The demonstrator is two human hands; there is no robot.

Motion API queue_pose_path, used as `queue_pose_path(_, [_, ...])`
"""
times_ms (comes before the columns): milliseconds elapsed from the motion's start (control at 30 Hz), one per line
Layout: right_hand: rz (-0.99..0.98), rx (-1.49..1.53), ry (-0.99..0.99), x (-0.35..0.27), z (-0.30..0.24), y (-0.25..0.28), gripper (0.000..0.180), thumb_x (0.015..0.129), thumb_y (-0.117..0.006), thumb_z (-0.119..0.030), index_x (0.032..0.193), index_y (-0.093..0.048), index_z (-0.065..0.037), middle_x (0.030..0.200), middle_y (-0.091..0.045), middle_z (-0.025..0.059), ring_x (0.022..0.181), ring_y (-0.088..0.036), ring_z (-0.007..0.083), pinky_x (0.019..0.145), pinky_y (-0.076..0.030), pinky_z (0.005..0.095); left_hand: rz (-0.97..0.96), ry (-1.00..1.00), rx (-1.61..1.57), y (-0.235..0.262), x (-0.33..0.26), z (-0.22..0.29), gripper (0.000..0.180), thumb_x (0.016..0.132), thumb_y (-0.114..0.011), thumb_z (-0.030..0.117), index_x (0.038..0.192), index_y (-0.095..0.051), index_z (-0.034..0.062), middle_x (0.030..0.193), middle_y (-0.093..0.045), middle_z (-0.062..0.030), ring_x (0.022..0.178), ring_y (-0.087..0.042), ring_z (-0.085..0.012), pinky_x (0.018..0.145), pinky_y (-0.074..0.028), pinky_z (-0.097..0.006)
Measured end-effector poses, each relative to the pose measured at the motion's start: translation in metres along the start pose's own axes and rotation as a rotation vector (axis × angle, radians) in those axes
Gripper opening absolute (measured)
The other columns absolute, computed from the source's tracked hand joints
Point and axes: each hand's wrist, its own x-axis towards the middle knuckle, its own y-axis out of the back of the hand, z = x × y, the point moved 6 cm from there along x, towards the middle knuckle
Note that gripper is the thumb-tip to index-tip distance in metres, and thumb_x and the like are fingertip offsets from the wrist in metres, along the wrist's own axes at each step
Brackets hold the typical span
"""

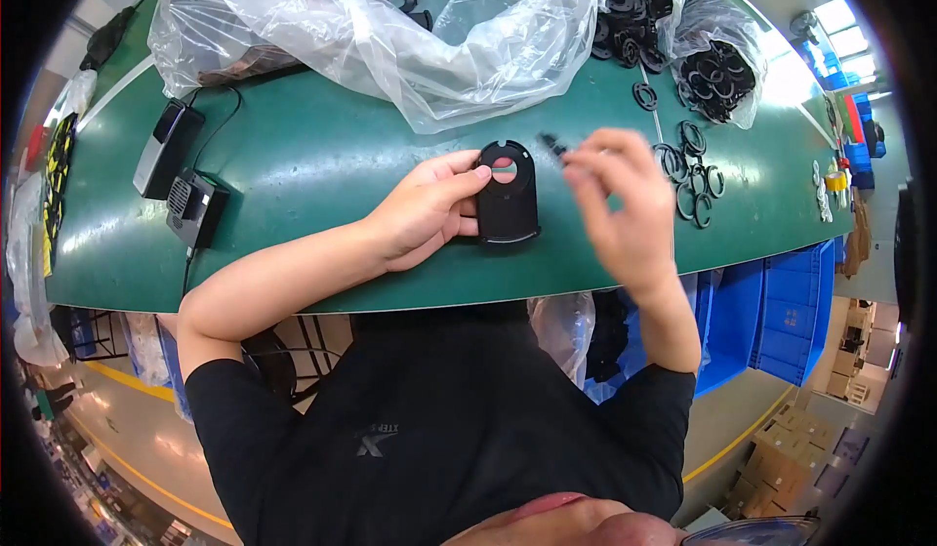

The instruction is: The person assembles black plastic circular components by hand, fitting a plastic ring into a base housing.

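My left hand (429, 206) grips a flat black plastic housing (508, 216) by its left side, thumb on top and fingers beneath. The housing has a rounded upper end with a round hole, and it is held over the green table. To its right, my right hand (625, 204) is raised and blurred by motion. Its thumb and forefinger pinch a small black part (552, 144), probably a ring seen edge-on; the blur hides its exact shape. Several loose black rings (699, 177) lie on the table just right of my right hand.
Clear plastic bags (410, 68) spread across the far side of the green table (322, 146). More black rings fill a bag (720, 78) at the far right. Two black devices (195, 206) with cables stand at the left. Blue bins (781, 312) sit below the right edge.
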Motion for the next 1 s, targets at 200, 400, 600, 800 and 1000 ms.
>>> queue_pose_path(200, [-0.053,-0.15,0.407,-0.025,-0.015,-0.039,0.02,0.068,-0.068,-0.004,0.087,-0.062,0.0,0.095,-0.06,0.0084,0.068,-0.058,0.0216,0.058,-0.049,0.0302,-0.11,-0.032,-0.103,-0.006,-0.004,0.0,0.03,0.095,-0.042,0.021,0.118,-0.048,0.002,0.108,-0.057,-0.008,0.098,-0.058,-0.018,0.087,-0.047,-0.036])
queue_pose_path(400, [-0.109,-0.181,0.364,-0.024,-0.021,-0.042,0.023,0.067,-0.07,-0.005,0.089,-0.063,-0.001,0.094,-0.061,0.0085,0.068,-0.059,0.0207,0.059,-0.049,0.0295,-0.054,-0.096,0.099,-0.002,-0.004,-0.006,0.029,0.093,-0.052,0.023,0.115,-0.052,0.0052,0.097,-0.059,-0.0004,0.086,-0.055,-0.0062,0.071,-0.047,-0.023])
queue_pose_path(600, [0.001,0.35,-0.227,-0.028,0.02,-0.022,0.024,0.074,-0.068,-0.001,0.098,-0.065,0.0,0.089,-0.064,0.0105,0.071,-0.061,0.0135,0.062,-0.05,0.0227,-0.036,-0.081,0.206,-0.008,-0.005,-0.008,0.032,0.092,-0.054,0.024,0.118,-0.052,0.0057,0.096,-0.06,0.0021,0.08,-0.053,-0.0029,0.066,-0.043,-0.018])
queue_pose_path(800, [-0.106,0.595,-0.407,-0.039,0.041,-0.037,0.028,0.076,-0.07,-0.009,0.1,-0.063,0.002,0.084,-0.065,0.0085,0.07,-0.061,0.0103,0.061,-0.049,0.0224,-0.004,-0.068,0.241,-0.01,-0.012,-0.015,0.032,0.091,-0.054,0.021,0.119,-0.052,0.0057,0.1,-0.06,0.0013,0.079,-0.051,-0.0021,0.064,-0.041,-0.018])
queue_pose_path(1000, [0.259,-0.352,-0.345,-0.033,0.106,0.043,0.017,0.073,-0.069,-0.014,0.086,-0.066,-0.002,0.079,-0.061,0.0108,0.061,-0.06,0.0219,0.057,-0.048,0.0318,0.033,-0.002,0.254,-0.003,-0.009,-0.015,0.031,0.091,-0.053,0.017,0.119,-0.051,0.0026,0.103,-0.061,-0.0025,0.084,-0.056,-0.0046,0.065,-0.043,-0.019])
